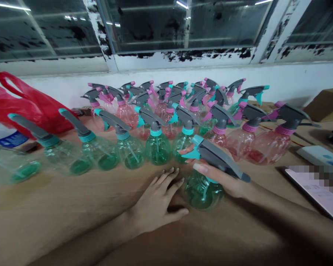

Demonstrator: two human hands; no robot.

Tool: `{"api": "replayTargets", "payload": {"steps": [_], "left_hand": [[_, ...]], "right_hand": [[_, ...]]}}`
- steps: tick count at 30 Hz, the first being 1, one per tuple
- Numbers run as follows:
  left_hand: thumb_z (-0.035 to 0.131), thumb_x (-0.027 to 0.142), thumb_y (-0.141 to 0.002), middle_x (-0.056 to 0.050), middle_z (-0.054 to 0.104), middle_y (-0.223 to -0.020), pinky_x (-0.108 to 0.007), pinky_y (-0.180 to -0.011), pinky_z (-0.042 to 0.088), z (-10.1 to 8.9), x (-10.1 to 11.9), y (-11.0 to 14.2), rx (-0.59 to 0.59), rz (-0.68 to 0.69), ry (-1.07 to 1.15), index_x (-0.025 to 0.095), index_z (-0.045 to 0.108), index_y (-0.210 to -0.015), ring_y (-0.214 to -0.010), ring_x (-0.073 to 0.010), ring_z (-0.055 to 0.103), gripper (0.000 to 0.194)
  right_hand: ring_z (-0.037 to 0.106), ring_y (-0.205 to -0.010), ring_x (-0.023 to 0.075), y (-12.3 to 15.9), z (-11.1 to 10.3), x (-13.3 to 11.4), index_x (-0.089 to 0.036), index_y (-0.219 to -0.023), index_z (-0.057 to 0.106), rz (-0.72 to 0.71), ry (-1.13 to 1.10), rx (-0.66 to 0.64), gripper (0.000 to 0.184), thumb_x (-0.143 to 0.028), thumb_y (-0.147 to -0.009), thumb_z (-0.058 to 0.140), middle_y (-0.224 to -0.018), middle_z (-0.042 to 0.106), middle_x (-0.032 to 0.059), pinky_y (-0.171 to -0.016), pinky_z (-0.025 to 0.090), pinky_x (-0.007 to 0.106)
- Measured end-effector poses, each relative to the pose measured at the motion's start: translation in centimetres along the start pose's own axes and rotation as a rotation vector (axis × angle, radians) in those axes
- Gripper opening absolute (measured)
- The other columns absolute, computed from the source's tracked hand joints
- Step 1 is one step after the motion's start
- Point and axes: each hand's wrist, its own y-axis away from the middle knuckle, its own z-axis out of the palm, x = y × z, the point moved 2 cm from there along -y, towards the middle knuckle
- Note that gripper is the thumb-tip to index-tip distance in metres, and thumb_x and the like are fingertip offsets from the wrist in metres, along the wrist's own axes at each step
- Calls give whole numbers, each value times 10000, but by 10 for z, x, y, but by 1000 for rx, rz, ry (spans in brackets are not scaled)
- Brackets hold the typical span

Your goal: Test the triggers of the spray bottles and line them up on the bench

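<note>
My right hand [221, 178] is wrapped round the grey and teal trigger head of a small green spray bottle [202, 192] that stands on the brown table [58, 214]. My left hand [158, 201] lies flat on the table just left of that bottle, fingers spread, thumb near its base. Behind stand several green spray bottles [157, 147] in a row and several pink spray bottles [246, 142] in a cluster.
A red plastic bag [24, 103] lies at the far left by a white container. Papers and a white box [316, 155] sit at the right, with a cardboard box [326, 101] behind. A white wall and windows run along the back.
</note>
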Motion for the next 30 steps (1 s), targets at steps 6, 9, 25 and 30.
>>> {"api": "replayTargets", "payload": {"steps": [6, 9, 25, 30], "left_hand": [[530, 583, -866, -163, 378, -1439, -499, -1051, 289, 1, 1, 0, -4, 2, -35, 122, 455, -1347, -1327, -334, 313, 670], [536, 570, -871, -167, 377, -1438, -485, -1057, 290, 0, 2, -1, -6, 5, -53, 108, 454, -1346, -1330, -327, 311, 668], [507, 576, -884, -172, 381, -1432, -480, -1050, 297, 2, 0, -1, 15, 26, -70, 101, 454, -1342, -1325, -326, 316, 662], [484, 589, -890, -167, 391, -1427, -491, -1044, 304, 1, 0, -1, 25, 27, -50, 109, 447, -1348, -1327, -327, 313, 664]], "right_hand": [[631, -793, 201, 1, 0, 5, -267, -1094, 613, -46, -26, 13, 292, -390, -829, 620, -862, 651, 20, -687, 499, 334], [632, -797, 201, 2, 0, 6, -278, -1096, 614, -40, -27, 17, 289, -386, -828, 623, -851, 648, 14, -693, 501, 337], [636, -859, 192, 2, 0, 4, -288, -1108, 601, -56, -25, -8, 274, -365, -846, 614, -944, 646, 15, -723, 506, 321], [631, -879, 191, 1, 0, 7, -292, -1108, 594, -57, -35, -15, 270, -358, -847, 614, -993, 638, 14, -751, 504, 330]]}}
